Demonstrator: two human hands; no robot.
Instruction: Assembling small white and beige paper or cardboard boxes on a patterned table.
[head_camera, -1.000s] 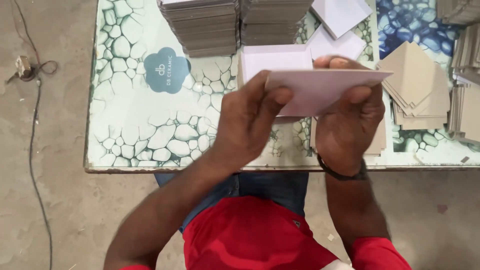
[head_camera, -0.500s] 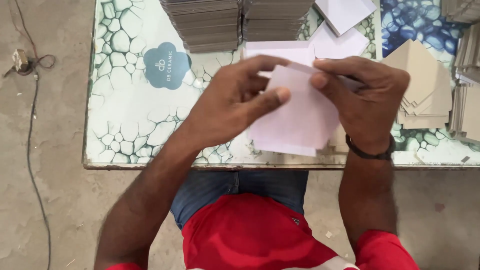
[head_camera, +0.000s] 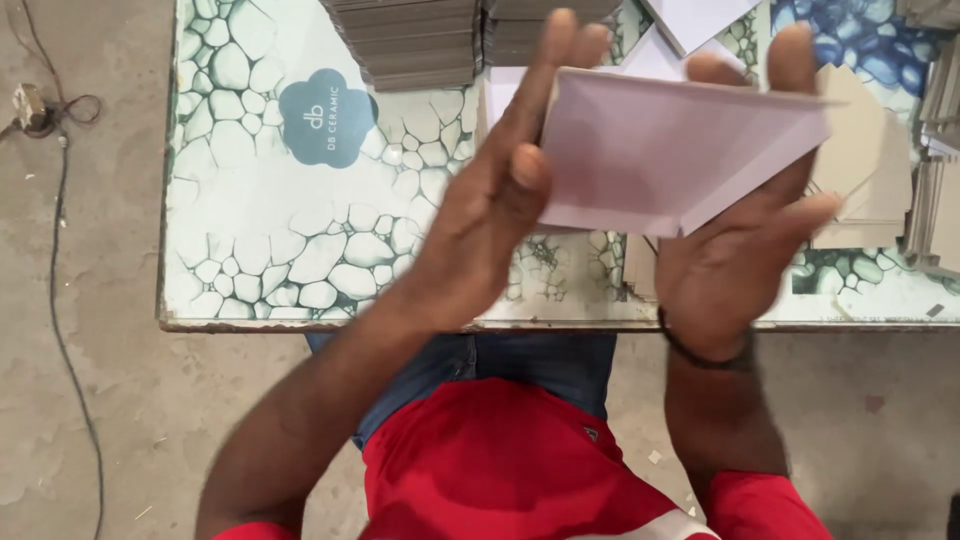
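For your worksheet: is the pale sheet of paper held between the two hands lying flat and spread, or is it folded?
Folded. The pale lilac paper sheet shows a flap turned over along its lower right edge, with a crease line, between the left hand and right hand.

Bare tabletop (head_camera: 260, 200) left; card stacks (head_camera: 410, 40) crowd behind.

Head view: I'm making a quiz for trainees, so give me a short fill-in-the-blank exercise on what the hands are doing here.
1. Both hands hold a pale folded ____ above the table.
2. The left hand grips its ____ edge.
3. The dark wristband sits on the ____ wrist.
4. The grey card stacks lie at the table's ____ edge.

Missing words: sheet; left; right; far
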